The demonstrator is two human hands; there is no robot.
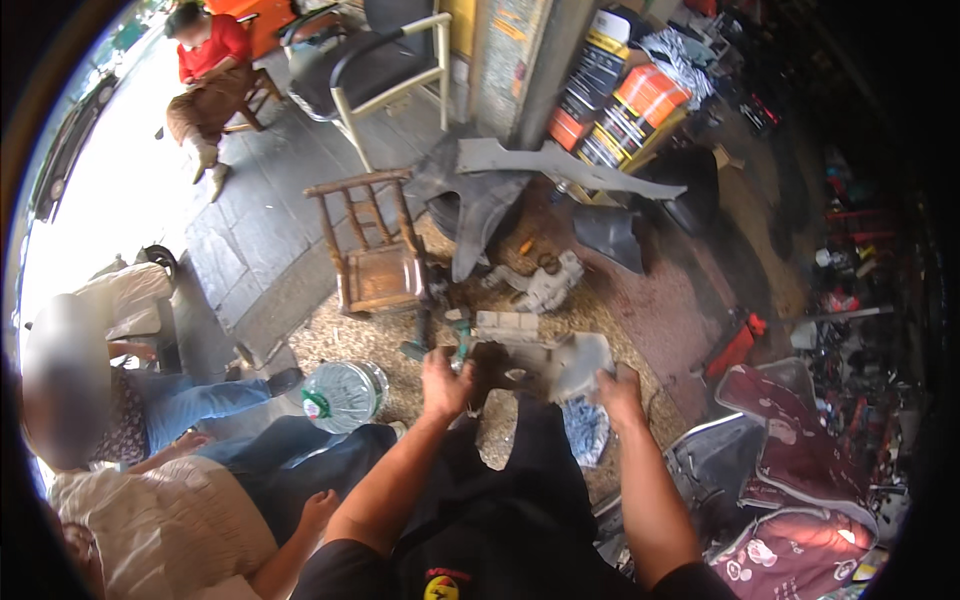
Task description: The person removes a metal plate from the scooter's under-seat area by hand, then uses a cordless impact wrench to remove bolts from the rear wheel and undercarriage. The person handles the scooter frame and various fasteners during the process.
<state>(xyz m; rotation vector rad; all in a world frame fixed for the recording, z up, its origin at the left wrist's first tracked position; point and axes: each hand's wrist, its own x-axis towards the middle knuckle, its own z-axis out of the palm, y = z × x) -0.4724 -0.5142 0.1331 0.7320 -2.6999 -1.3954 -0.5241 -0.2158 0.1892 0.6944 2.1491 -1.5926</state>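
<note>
I hold a grey part with a pale, shiny flat end [578,365] and a darker end out in front of my legs. My left hand [446,385] is closed on its left end, and my right hand [618,395] grips the right. Just beyond my left hand is a green-and-black tool [461,332], partly hidden. A pale rectangular piece [508,325] lies past the part, near a dirty metal component [545,285]. A crumpled blue cloth [585,430] lies on the floor below my right hand.
A wooden chair [385,275], large plastic panels [565,165] and a water jug [340,398] surround me. Two people sit close at left [175,510], another [210,70] farther off near a black armchair [355,70]. A red jack [730,345], maroon covers [790,440] and cluttered tools are at right.
</note>
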